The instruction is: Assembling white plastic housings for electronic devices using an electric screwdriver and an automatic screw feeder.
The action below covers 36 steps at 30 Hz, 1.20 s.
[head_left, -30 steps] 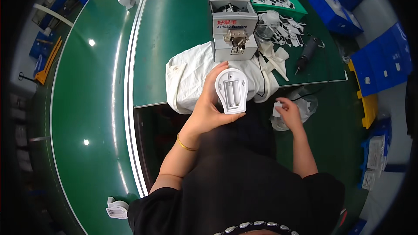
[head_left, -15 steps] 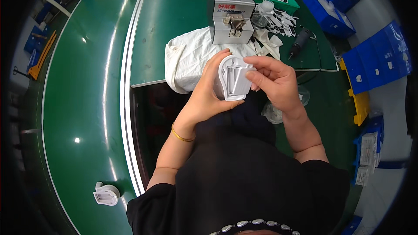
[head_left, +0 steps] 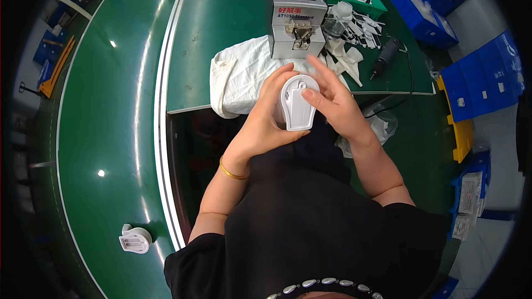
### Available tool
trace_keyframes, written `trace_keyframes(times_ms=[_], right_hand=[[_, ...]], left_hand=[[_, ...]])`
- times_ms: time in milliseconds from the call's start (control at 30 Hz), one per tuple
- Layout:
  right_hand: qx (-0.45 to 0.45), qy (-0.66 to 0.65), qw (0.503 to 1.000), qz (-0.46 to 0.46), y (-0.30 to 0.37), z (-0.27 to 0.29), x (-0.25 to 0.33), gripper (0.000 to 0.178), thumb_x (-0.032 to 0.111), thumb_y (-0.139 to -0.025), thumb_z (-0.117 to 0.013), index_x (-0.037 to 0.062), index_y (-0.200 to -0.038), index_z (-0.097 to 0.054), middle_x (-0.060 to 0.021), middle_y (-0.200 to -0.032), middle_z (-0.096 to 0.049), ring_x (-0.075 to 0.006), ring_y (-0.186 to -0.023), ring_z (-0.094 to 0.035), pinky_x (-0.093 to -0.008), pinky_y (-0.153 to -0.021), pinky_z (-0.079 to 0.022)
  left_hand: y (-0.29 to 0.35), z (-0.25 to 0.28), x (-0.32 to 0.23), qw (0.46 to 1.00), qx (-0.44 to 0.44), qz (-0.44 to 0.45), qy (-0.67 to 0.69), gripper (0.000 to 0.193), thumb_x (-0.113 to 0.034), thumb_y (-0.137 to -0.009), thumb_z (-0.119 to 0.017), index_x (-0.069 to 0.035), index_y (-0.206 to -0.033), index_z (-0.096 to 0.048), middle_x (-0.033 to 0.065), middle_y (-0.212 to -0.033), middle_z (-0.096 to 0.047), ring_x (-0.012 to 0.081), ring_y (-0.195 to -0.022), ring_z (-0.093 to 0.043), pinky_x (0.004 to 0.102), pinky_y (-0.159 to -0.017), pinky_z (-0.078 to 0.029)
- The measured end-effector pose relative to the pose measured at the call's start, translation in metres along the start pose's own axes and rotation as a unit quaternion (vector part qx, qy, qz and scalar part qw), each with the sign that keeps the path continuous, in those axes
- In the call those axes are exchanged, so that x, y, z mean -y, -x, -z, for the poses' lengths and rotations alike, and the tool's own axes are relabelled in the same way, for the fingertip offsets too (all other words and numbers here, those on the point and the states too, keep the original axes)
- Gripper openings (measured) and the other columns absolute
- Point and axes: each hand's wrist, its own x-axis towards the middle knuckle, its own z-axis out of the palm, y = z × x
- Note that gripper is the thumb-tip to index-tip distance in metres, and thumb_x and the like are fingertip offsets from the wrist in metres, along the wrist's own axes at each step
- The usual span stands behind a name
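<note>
A white plastic device housing (head_left: pixel 287 112), rounded at the far end and narrower toward me, sits in my left hand (head_left: pixel 261 119). Its fingers and thumb are wrapped round the left side and the near end. The battery cover (head_left: pixel 301 112) lies in the recess of the housing's face and hides the compartment. My right hand (head_left: pixel 344 112) is at the right side, its thumb tip touching the cover near the far end. The other fingers of that hand stretch out past the housing, slightly blurred.
A grey machine (head_left: pixel 297 19) stands on the green table beside a white cloth bundle (head_left: pixel 244 72). Behind are a green bin (head_left: pixel 374 11) of parts, a jar (head_left: pixel 336 19) and a power screwdriver (head_left: pixel 385 58). Left, a green belt (head_left: pixel 105 133) carries another white housing (head_left: pixel 136 240) with its compartment uncovered.
The battery cover has gone from tilted in my right fingers to lying in the housing's recess. My right fingers have let go of its edge and spread, with the thumb now on the cover.
</note>
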Motion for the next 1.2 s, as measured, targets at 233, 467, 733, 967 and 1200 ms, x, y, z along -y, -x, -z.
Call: trace_keyframes(times_ms=[233, 467, 733, 967, 1200], right_hand=[[0.011, -0.147, 0.989, -0.005, -0.011, -0.003, -0.016, 0.069, 0.005, -0.091, -0.067, -0.0009, -0.149, -0.03, -0.0176, -0.132, -0.055, -0.0191, -0.118, -0.055, -0.0302, -0.101, -0.044], [-0.009, -0.129, 0.992, -0.016, -0.038, 0.014, -0.025, 0.073, 0.004, -0.09, -0.068, 0.0025, -0.149, -0.026, -0.0174, -0.126, -0.06, -0.0185, -0.11, -0.06, -0.0304, -0.098, -0.046], [-0.001, -0.133, 0.988, -0.076, -0.059, 0.086, -0.064, 0.063, 0.006, -0.09, -0.069, 0.0046, -0.145, -0.038, -0.0115, -0.123, -0.063, -0.0147, -0.106, -0.061, -0.0301, -0.091, -0.05], [-0.419, 0.565, 0.668, -0.243, -0.105, 0.251, -0.103, 0.064, 0.038, -0.077, -0.081, 0.0028, -0.125, -0.059, -0.0185, -0.116, -0.066, -0.0313, -0.108, -0.065, -0.0377, -0.092, -0.05], [-0.373, -0.015, 0.894, -0.25, -0.08, 0.304, -0.156, 0.051, 0.016, -0.075, -0.077, -0.0014, -0.118, -0.056, -0.0109, -0.095, -0.062, -0.0206, -0.078, -0.06, -0.0346, -0.067, -0.049]], left_hand=[[-0.008, 0.003, 0.015, 0.99, -0.053, 0.021, 0.132, 0.052, -0.004, -0.093, -0.062, -0.007, -0.142, -0.045, 0.0169, -0.156, -0.027, 0.0258, -0.143, -0.03, 0.0378, -0.112, -0.031], [-0.035, -0.002, 0.035, 0.977, -0.078, 0.057, 0.188, 0.049, -0.005, -0.092, -0.064, -0.004, -0.139, -0.048, 0.0184, -0.154, -0.031, 0.026, -0.143, -0.032, 0.038, -0.113, -0.03], [-0.057, -0.01, 0.048, 0.992, -0.002, 0.12, 0.031, 0.088, -0.014, -0.061, -0.09, -0.008, -0.138, -0.048, 0.0166, -0.141, -0.05, 0.0321, -0.131, -0.049, 0.0398, -0.107, -0.041], [-0.061, 0.0, 0.056, 0.974, -0.032, -0.001, -0.223, 0.082, -0.02, -0.058, -0.092, -0.008, -0.131, -0.056, 0.0168, -0.132, -0.056, 0.0353, -0.12, -0.054, 0.0429, -0.103, -0.043], [-0.053, 0.005, 0.07, 0.978, -0.047, 0.029, -0.203, 0.078, -0.027, -0.062, -0.089, -0.005, -0.13, -0.059, 0.0188, -0.128, -0.059, 0.0374, -0.117, -0.055, 0.0434, -0.1, -0.042]])
